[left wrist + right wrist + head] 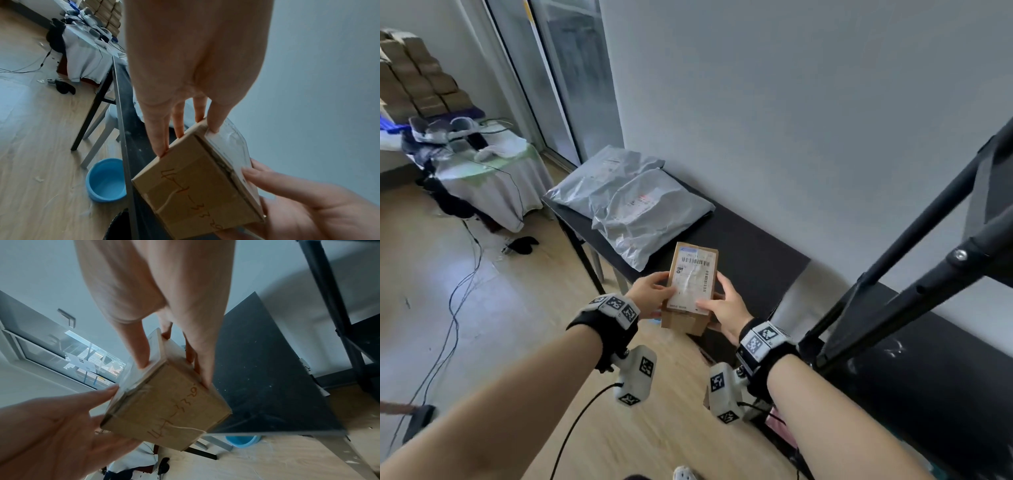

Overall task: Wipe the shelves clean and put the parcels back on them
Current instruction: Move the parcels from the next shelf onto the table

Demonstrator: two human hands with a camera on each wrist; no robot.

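Note:
A small cardboard parcel (692, 284) with a white shipping label on top is held in the air between both hands, above the near edge of a black table (750, 260). My left hand (650, 291) grips its left side, thumb on the label. My right hand (726, 305) grips its right side, thumb on the label too. The wrist views show the parcel (197, 186) (166, 407) end-on, with red handwriting on that face. Two grey plastic mailer bags (633, 205) lie on the table's far end. A black shelf rack (914, 281) stands at the right.
A blue basin (107, 180) sits on the wooden floor under the table, beside a white stool. A cloth-covered table (482, 164) with gear and stacked brown boxes (417, 78) stands at the back left. Cables (452, 301) trail across the floor.

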